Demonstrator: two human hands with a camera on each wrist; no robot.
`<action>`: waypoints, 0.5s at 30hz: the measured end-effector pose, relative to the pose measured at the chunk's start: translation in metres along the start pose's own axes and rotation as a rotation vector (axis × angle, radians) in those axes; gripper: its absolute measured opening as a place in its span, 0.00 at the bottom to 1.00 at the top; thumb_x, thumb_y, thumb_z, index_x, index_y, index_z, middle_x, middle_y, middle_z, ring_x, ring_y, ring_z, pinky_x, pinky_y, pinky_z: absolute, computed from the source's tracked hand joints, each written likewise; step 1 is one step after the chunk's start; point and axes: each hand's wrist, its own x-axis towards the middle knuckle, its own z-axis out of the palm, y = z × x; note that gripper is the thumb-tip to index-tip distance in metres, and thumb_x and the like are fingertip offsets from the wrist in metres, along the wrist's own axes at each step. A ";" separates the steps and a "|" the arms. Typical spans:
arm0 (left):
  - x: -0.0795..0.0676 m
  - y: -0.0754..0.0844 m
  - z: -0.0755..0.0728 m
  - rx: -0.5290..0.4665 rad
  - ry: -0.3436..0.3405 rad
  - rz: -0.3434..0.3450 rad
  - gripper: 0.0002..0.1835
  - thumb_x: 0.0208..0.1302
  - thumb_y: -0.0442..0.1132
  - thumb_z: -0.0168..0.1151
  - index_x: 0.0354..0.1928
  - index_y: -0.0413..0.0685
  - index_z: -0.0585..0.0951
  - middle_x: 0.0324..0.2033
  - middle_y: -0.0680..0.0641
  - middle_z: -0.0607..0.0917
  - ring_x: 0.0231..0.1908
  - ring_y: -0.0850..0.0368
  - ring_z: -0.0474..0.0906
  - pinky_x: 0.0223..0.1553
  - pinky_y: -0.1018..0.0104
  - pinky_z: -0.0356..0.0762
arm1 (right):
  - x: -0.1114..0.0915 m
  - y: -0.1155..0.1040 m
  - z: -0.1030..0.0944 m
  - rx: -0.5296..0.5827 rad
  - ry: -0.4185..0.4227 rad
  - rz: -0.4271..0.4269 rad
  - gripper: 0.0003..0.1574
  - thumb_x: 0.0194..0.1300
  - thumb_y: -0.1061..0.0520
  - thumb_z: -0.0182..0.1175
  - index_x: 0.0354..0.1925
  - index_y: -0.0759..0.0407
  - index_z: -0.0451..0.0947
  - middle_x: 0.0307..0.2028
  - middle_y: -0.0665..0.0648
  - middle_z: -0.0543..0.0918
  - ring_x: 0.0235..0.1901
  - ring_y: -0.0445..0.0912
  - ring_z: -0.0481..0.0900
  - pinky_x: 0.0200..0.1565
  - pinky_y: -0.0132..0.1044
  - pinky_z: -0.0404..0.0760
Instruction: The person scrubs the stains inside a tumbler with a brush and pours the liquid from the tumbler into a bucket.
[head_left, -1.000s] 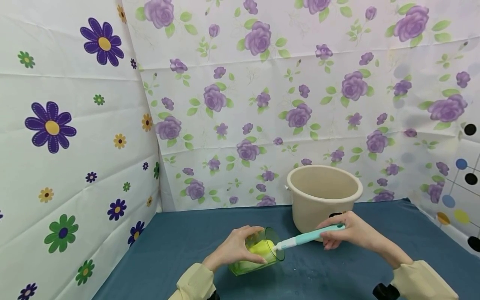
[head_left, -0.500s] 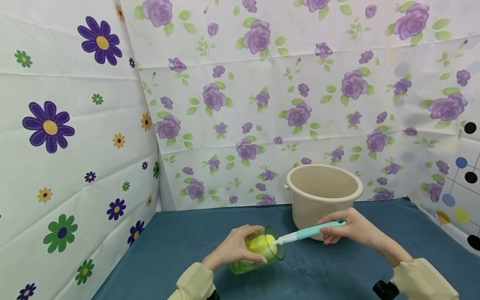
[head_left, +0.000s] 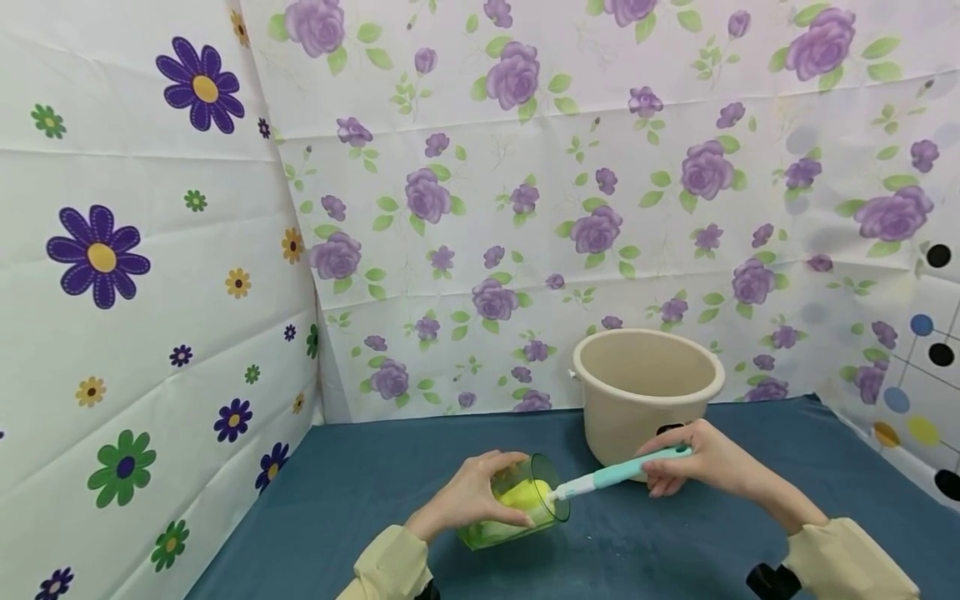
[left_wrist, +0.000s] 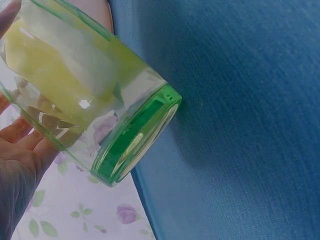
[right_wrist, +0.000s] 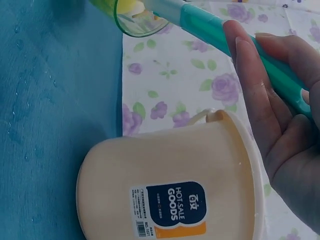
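My left hand [head_left: 467, 493] grips a clear green-tinted glass [head_left: 486, 533], tilted with its mouth toward the right and held above the table. In the left wrist view its thick green base [left_wrist: 137, 135] points down over the blue cloth. A sponge brush [head_left: 611, 475] slants into the mouth, its yellow and white sponge head [head_left: 529, 495] inside the glass. My right hand [head_left: 705, 465] holds the brush's teal handle near the end. The right wrist view shows fingers [right_wrist: 250, 85] and thumb pinching that handle [right_wrist: 207, 27]. Part of the sponge is hidden behind my left hand.
A beige bucket [head_left: 600, 417] with a printed label [right_wrist: 177, 207] stands behind and below my right hand, near the back wall. Blue cloth [head_left: 375, 475] covers the table, with water drops [right_wrist: 19, 44] on it. Flower-patterned sheets [head_left: 465, 167] enclose the sides and back.
The brush and right hand rose slightly about half a second ago, with the sponge shifting in the glass, then came back down. My left hand and the glass stay nearly still.
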 end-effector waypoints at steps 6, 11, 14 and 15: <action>0.000 -0.001 0.000 0.000 0.001 -0.004 0.39 0.43 0.58 0.70 0.60 0.58 0.70 0.41 0.58 0.73 0.40 0.62 0.70 0.36 0.65 0.71 | 0.003 -0.003 0.004 -0.020 0.014 -0.024 0.13 0.63 0.69 0.53 0.45 0.75 0.75 0.29 0.66 0.81 0.26 0.57 0.81 0.26 0.49 0.77; 0.001 -0.002 0.000 -0.005 0.006 -0.004 0.39 0.43 0.58 0.70 0.60 0.57 0.70 0.41 0.58 0.74 0.41 0.62 0.70 0.39 0.65 0.71 | 0.004 -0.004 0.005 -0.057 0.037 -0.046 0.13 0.63 0.69 0.53 0.46 0.74 0.75 0.29 0.63 0.82 0.26 0.56 0.81 0.25 0.48 0.77; 0.001 -0.003 0.000 -0.008 0.002 -0.007 0.39 0.43 0.58 0.70 0.60 0.57 0.70 0.42 0.58 0.74 0.41 0.62 0.70 0.38 0.65 0.71 | 0.004 -0.004 0.004 -0.057 0.048 -0.042 0.13 0.63 0.69 0.53 0.46 0.75 0.75 0.29 0.65 0.82 0.27 0.56 0.81 0.25 0.48 0.77; 0.001 -0.003 0.000 -0.007 0.002 -0.006 0.39 0.43 0.58 0.70 0.60 0.57 0.70 0.42 0.58 0.74 0.41 0.62 0.70 0.38 0.65 0.71 | 0.004 -0.003 0.004 -0.058 0.053 -0.039 0.13 0.63 0.69 0.53 0.45 0.75 0.75 0.29 0.65 0.81 0.27 0.56 0.81 0.25 0.48 0.77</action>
